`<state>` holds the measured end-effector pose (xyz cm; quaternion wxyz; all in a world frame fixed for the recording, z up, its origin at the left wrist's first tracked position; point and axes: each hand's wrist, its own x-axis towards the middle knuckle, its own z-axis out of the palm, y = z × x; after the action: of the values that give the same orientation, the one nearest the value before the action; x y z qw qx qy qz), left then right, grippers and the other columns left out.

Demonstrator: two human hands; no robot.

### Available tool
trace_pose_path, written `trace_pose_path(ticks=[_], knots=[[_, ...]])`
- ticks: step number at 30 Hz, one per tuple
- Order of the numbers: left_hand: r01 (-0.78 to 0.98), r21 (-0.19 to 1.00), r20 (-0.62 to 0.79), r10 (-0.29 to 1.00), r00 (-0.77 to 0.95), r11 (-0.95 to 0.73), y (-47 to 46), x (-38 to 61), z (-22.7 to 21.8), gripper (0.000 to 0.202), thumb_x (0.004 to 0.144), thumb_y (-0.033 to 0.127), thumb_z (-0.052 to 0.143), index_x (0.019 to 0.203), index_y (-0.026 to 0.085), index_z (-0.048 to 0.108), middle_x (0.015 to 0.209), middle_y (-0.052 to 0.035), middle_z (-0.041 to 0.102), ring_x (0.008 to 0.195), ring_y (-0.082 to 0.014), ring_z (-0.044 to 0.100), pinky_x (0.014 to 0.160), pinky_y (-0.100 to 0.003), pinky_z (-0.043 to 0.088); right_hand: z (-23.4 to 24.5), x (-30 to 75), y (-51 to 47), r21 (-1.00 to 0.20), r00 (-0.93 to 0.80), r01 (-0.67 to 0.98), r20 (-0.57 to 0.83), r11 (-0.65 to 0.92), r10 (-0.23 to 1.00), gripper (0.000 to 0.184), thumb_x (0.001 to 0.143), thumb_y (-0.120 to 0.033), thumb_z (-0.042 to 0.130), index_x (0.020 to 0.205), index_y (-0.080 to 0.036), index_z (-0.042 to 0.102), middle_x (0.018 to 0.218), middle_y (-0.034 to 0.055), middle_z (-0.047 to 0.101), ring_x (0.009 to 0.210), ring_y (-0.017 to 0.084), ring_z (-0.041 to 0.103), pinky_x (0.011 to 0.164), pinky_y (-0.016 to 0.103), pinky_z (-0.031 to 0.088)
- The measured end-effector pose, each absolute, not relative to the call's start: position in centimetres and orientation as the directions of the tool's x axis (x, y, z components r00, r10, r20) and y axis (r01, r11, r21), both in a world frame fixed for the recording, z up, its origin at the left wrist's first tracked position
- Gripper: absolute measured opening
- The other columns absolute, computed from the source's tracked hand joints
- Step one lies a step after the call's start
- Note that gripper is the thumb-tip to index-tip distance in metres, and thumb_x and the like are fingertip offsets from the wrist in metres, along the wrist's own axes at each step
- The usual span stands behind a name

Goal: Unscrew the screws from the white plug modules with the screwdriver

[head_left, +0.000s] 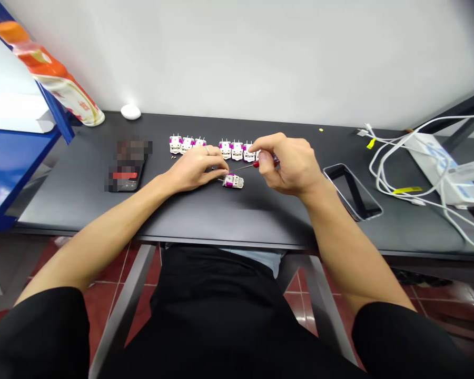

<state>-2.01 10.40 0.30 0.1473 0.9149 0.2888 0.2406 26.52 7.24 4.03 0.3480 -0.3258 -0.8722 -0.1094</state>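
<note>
Head view, red screwdriver (pixel 256 164), partly hidden

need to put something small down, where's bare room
Bare: the table between its front edge and the single purple-white piece; also between the dark device and the row of similar pieces. Crowded: around the left hand and right hand, and the right end, by white cables.
</note>
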Motion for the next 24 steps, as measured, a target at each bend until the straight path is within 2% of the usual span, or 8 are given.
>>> trace_pose_path(ticks=[5, 9, 11, 16, 19, 24], knots=[[0.575, 0.139, 0.256, 0.59, 0.766, -0.806, 12.0, -3.7, 0.4, 0.033, 0.116, 0.041, 0.059, 0.113, 0.025, 0.088, 0.114, -0.0098, 0.085, 0.105, -0.0278, 0.075, 0.096, -0.044, 0.05, 4.0, 26.4, 7.4, -0.011, -0.563, 0.626, 0.685, 0.779, 0.462, 0.031, 0.109, -0.019, 0.043, 0.12, -0.024, 0.072, 0.079, -0.0003, 0.076, 0.063, 0.017, 0.066, 0.065, 0.032, 0.05], [0.562, 0.038, 0.239, 0.553, 0.798, -0.826, 12.2, -4.0, 0.6, 0.039, 0.119, 0.039, 0.053, 0.122, 0.025, 0.089, 0.118, -0.0112, 0.085, 0.105, -0.0283, 0.077, 0.091, -0.044, 0.049, 4.0, 26.5, 7.3, -0.014, -0.557, 0.658, 0.664, 0.753, 0.499, 0.03, 0.108, -0.021, 0.045, 0.12, -0.024, 0.072, 0.08, 0.0003, 0.075, 0.062, 0.018, 0.063, 0.066, 0.033, 0.05], [0.56, 0.062, 0.233, 0.558, 0.797, -0.826, 12.1, -4.1, 0.6, 0.039, 0.118, 0.039, 0.053, 0.125, 0.025, 0.089, 0.12, -0.0118, 0.085, 0.104, -0.0282, 0.077, 0.091, -0.044, 0.05, 4.0, 26.5, 7.3, -0.021, -0.552, 0.674, 0.649, 0.738, 0.523, 0.03, 0.107, -0.022, 0.045, 0.12, -0.025, 0.073, 0.079, 0.0007, 0.075, 0.062, 0.019, 0.063, 0.067, 0.034, 0.05], [0.569, 0.218, 0.214, 0.608, 0.765, -0.793, 12.0, -4.3, 0.7, 0.036, 0.116, 0.04, 0.058, 0.129, 0.026, 0.088, 0.126, -0.0119, 0.084, 0.106, -0.0278, 0.078, 0.094, -0.041, 0.054, 4.1, 26.6, 7.3, -0.039, -0.558, 0.669, 0.633, 0.742, 0.536, 0.03, 0.105, -0.02, 0.048, 0.119, -0.025, 0.074, 0.081, 0.0017, 0.076, 0.066, 0.02, 0.067, 0.069, 0.035, 0.05], [0.572, 0.244, 0.221, 0.619, 0.754, -0.783, 11.9, -4.4, 0.7, 0.033, 0.114, 0.04, 0.061, 0.128, 0.027, 0.088, 0.128, -0.0111, 0.083, 0.109, -0.028, 0.077, 0.097, -0.04, 0.055, 4.2, 26.6, 7.3, -0.045, -0.566, 0.662, 0.624, 0.748, 0.539, 0.029, 0.103, -0.018, 0.05, 0.118, -0.025, 0.074, 0.08, 0.0012, 0.076, 0.066, 0.02, 0.067, 0.07, 0.035, 0.051], [0.586, 0.257, 0.224, 0.637, 0.738, -0.769, 11.4, -4.0, 0.8, 0.032, 0.114, 0.038, 0.061, 0.128, 0.026, 0.087, 0.128, -0.011, 0.082, 0.11, -0.0283, 0.077, 0.096, -0.04, 0.056, 4.2, 26.6, 7.4, 0.014, -0.59, 0.64, 0.65, 0.768, 0.479, 0.031, 0.102, -0.016, 0.047, 0.113, -0.024, 0.075, 0.075, -0.0008, 0.073, 0.06, 0.018, 0.062, 0.066, 0.033, 0.048]])
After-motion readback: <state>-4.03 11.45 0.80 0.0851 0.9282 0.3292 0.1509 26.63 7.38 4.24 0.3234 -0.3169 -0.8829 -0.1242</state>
